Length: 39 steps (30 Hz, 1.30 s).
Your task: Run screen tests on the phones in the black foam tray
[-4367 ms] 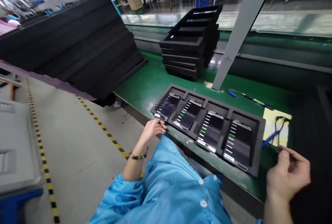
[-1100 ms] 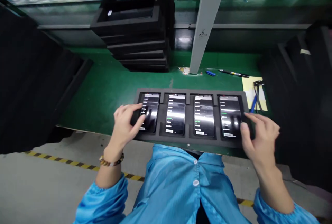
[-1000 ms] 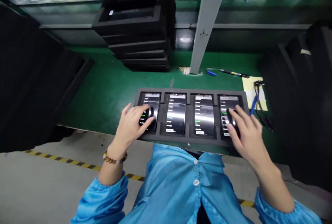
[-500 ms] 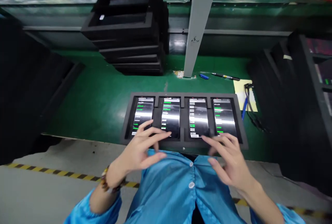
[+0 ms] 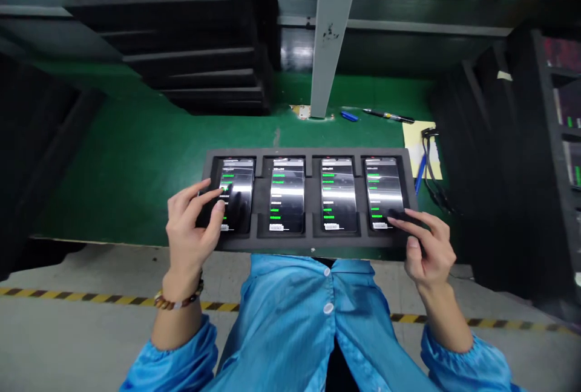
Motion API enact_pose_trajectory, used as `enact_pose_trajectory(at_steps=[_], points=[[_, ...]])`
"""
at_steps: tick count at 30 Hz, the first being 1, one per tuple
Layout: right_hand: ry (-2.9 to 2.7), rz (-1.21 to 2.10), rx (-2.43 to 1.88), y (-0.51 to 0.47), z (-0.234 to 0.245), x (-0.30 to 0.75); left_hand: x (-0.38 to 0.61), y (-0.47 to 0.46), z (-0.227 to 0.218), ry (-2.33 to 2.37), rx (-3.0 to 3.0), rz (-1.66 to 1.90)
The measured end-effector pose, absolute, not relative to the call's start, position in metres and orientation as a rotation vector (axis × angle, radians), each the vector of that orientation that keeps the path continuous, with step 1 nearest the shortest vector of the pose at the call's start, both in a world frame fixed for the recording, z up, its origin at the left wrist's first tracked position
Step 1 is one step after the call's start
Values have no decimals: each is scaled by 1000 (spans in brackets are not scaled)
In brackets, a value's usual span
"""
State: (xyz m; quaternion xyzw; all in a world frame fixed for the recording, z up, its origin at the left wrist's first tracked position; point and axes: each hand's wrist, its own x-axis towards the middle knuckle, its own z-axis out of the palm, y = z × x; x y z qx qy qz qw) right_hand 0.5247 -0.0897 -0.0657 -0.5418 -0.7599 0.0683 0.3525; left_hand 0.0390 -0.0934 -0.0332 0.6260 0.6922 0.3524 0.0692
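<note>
Several smartphones lie face up in a black foam tray (image 5: 258, 198) at the front of the green bench, their dark screens lit with white and green text. My left hand (image 5: 193, 222) is over the tray's left end, fingers apart, with a fingertip at the screen of the leftmost smartphone (image 5: 238, 195). At the other end, my right hand (image 5: 429, 247) has its fingers spread, and one fingertip reaches the lower part of the rightmost smartphone (image 5: 385, 192). Between them lie the second smartphone (image 5: 287, 192) and the third smartphone (image 5: 338, 195), untouched. Neither hand holds anything.
A tall stack of black trays (image 5: 195, 71) stands at the back left. Black trays (image 5: 490, 150) pile up at the right. Behind the tray rises a grey post (image 5: 333, 35), near a blue pen cap (image 5: 349, 116) and a pen (image 5: 388, 115). A cable (image 5: 429, 180) crosses yellow paper (image 5: 411, 132).
My hands have moved apart, the left leftward to the leftmost smartphone and the right rightward to the rightmost one. The two middle smartphones are uncovered, and text on their screens differs.
</note>
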Motion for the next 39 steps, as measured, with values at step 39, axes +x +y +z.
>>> enact_pose_trajectory(at_steps=[39], points=[[-2128,499,-1312,-66,-30,433,7,-114,-55,1842,1756,948]])
